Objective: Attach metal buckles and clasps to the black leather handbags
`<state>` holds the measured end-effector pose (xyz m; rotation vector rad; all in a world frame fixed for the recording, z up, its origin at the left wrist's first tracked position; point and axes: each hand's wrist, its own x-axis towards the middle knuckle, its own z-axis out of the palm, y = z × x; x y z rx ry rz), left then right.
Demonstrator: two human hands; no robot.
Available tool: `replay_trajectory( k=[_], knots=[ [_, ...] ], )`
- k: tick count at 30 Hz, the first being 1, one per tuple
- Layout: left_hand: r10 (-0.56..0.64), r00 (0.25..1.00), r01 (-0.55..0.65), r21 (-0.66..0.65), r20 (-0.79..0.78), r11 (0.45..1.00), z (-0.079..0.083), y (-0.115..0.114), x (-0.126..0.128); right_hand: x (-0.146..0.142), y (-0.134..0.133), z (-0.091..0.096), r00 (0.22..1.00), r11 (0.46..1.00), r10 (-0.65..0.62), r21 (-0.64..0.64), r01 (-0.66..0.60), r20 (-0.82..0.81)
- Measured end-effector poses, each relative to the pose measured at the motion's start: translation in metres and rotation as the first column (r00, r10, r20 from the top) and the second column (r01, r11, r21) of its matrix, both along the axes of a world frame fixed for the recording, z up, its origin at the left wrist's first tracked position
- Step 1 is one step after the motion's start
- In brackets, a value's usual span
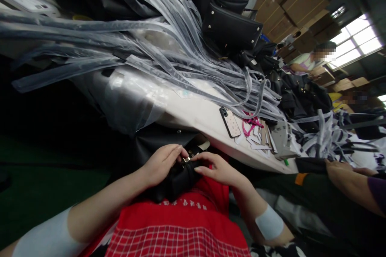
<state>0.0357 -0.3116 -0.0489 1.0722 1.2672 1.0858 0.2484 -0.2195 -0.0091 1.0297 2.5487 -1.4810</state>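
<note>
Both my hands work a black leather strap piece [177, 180] that lies on my red apron [187, 225] in my lap. My left hand [161, 162] curls its fingers over the strap's upper end, next to a small gold metal buckle [186, 159]. My right hand [215, 166] pinches the same strap from the right, its fingertips pressed on the black leather just below the buckle. The strap's lower part is folded under my left wrist.
A white worktable [199, 114] runs in front of me, piled with clear plastic strips [169, 44], black handbags [230, 28], a phone [230, 122], pink cord [251, 123] and paper scraps. A co-worker's arm [352, 178] rests at right. Cardboard boxes [295, 0] stack behind.
</note>
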Motion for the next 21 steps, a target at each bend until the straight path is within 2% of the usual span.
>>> replay_trajectory(
  k=[2, 4, 6, 8, 13, 15, 17, 19, 21],
  knots=[
    [0.102, 0.978, -0.091, -0.068, 0.183, 0.993, 0.005, 0.0, -0.01, 0.003, -0.009, -0.005, 0.991, 0.994, -0.033, -0.107, 0.019, -0.131],
    [0.267, 0.914, -0.255, -0.08, 0.304, 0.964, 0.009, -0.001, -0.026, 0.002, -0.018, -0.003, 0.967, 0.991, -0.038, -0.132, 0.005, -0.253],
    [0.399, 0.852, -0.403, -0.06, 0.34, 0.913, 0.009, -0.002, -0.045, -0.002, -0.026, 0.005, 0.939, 0.996, 0.009, -0.082, -0.04, -0.345],
    [0.471, 0.828, -0.48, -0.049, 0.304, 0.876, 0.005, -0.005, -0.063, -0.008, -0.034, 0.015, 0.911, 0.997, 0.069, 0.0, -0.076, -0.408],
    [0.538, 0.842, -0.537, -0.036, 0.049, 0.843, -0.003, -0.021, -0.089, -0.032, -0.054, 0.029, 0.86, 0.973, 0.216, 0.173, -0.151, -0.463],
    [0.505, 0.854, -0.509, -0.003, -0.124, 0.86, 0.003, -0.031, -0.089, -0.041, -0.06, 0.031, 0.848, 0.956, 0.269, 0.235, -0.176, -0.458],
    [0.425, 0.847, -0.433, 0.049, -0.318, 0.9, 0.013, -0.041, -0.085, -0.05, -0.064, 0.034, 0.833, 0.938, 0.312, 0.288, -0.193, -0.456],
    [0.348, 0.782, -0.348, 0.101, -0.518, 0.932, 0.023, -0.049, -0.079, -0.058, -0.067, 0.038, 0.82, 0.921, 0.346, 0.331, -0.204, -0.456],
    [0.289, 0.649, -0.294, 0.118, -0.704, 0.948, 0.029, -0.054, -0.074, -0.063, -0.069, 0.041, 0.812, 0.906, 0.373, 0.364, -0.215, -0.449]
  ],
)
